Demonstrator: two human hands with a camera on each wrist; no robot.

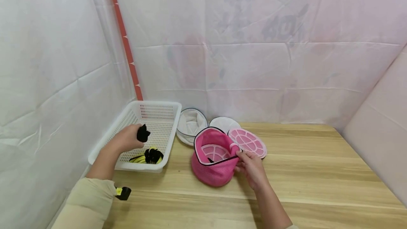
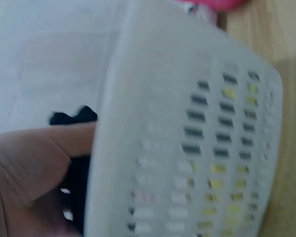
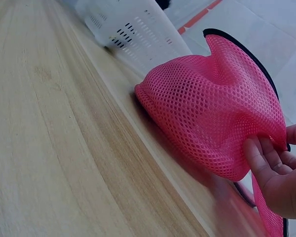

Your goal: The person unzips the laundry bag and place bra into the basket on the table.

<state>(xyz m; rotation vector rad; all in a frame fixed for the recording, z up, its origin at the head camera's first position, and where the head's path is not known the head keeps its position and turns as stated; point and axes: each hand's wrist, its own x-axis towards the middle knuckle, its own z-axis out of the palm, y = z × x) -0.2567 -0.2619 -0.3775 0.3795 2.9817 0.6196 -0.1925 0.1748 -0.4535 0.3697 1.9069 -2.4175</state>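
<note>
Over the white plastic basket, my left hand grips a small bundle of black fabric; its exact kind cannot be made out. In the left wrist view the basket's wall hides part of that fabric and the fingertips. A black and yellow bundle lies at the basket's near end. My right hand pinches the black-edged rim of a pink mesh laundry bag, which stands with its top unzipped. Something small and dark shows inside. The bag's pink lid hangs out to the right.
Behind the pink bag, against the back sheet, stand a white mesh laundry bag and a white round lid. White sheets wall in the wooden table at the left, back and right.
</note>
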